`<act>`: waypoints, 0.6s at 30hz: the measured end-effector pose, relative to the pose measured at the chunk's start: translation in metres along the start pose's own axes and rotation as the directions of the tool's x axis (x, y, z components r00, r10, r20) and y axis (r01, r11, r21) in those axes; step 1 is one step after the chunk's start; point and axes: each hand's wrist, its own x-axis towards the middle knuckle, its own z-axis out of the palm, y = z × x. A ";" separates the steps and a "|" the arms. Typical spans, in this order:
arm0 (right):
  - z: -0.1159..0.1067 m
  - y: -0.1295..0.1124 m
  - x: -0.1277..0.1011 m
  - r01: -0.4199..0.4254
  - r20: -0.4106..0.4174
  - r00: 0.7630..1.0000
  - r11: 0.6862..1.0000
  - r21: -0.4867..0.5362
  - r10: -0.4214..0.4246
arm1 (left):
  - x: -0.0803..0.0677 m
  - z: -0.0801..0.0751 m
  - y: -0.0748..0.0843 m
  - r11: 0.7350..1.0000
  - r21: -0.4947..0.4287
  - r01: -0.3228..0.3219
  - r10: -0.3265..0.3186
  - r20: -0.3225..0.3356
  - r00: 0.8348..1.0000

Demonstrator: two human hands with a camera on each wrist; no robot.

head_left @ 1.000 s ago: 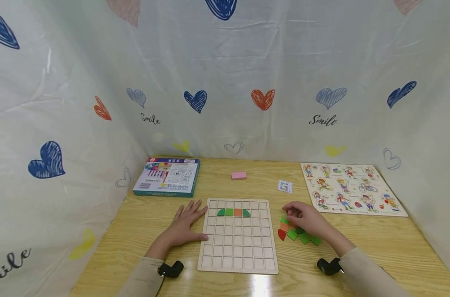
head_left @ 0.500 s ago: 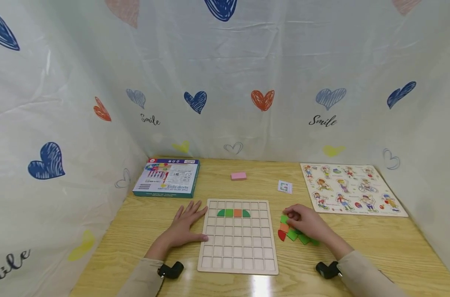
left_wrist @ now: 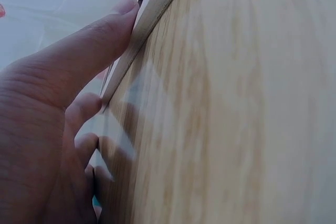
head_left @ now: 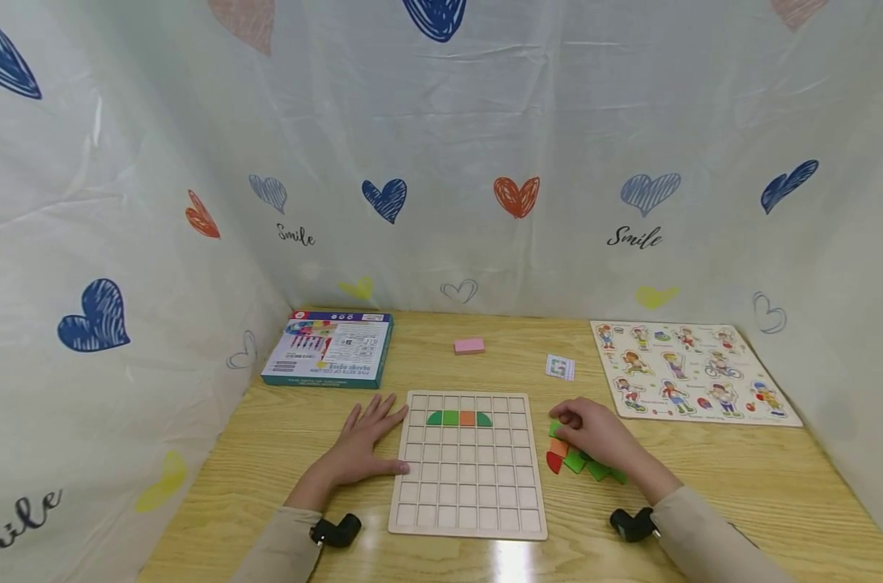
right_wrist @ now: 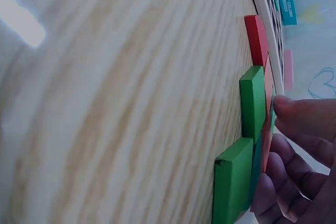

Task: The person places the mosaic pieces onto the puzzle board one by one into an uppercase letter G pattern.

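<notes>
A wooden grid board [head_left: 466, 486] lies in front of me, with two green quarter-round tiles, a green square and an orange square [head_left: 467, 418] in one row near its far side. My left hand [head_left: 364, 449] rests at the board's left edge, fingers spread; in the left wrist view the thumb [left_wrist: 107, 32] touches the board's side. Right of the board, my right hand [head_left: 597, 433] is over a pile of tiles, fingers curled. Its thumb and fingertips pinch a green square tile [head_left: 554, 428] at the pile's far end. Part of the pile is hidden under this hand.
Around the right hand lie an orange tile [head_left: 558, 447], a red quarter-round tile [head_left: 553, 462] and several green tiles [right_wrist: 233, 177]. Farther back are a boxed set [head_left: 332, 348], a pink block [head_left: 469, 346], a small pattern card [head_left: 560, 368] and a picture puzzle board [head_left: 692, 372].
My right hand has moved slightly left and lowered onto the far end of the pile, its fingers closing at the green tile. My left hand and the board have stayed in place.
</notes>
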 end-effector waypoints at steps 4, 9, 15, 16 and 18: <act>-0.001 0.001 0.000 0.006 0.006 1.000 1.000 -0.012 -0.005 | 0.001 0.001 0.000 1.000 0.000 -0.010 0.010 -0.013 1.000; -0.001 -0.001 0.001 0.002 0.012 1.000 0.999 -0.053 -0.001 | 0.001 0.002 0.000 1.000 -0.007 -0.014 0.014 -0.013 1.000; -0.001 -0.003 0.003 -0.010 0.010 1.000 0.997 -0.080 0.011 | 0.000 0.001 -0.001 1.000 -0.010 -0.010 0.010 -0.010 1.000; 0.000 -0.003 0.003 -0.007 0.008 1.000 0.997 -0.078 0.008 | 0.000 0.001 -0.001 1.000 -0.008 -0.009 0.009 -0.010 1.000; 0.000 -0.002 0.003 0.009 0.006 1.000 0.997 -0.075 -0.008 | 0.000 0.001 -0.001 1.000 -0.004 -0.010 0.010 -0.014 1.000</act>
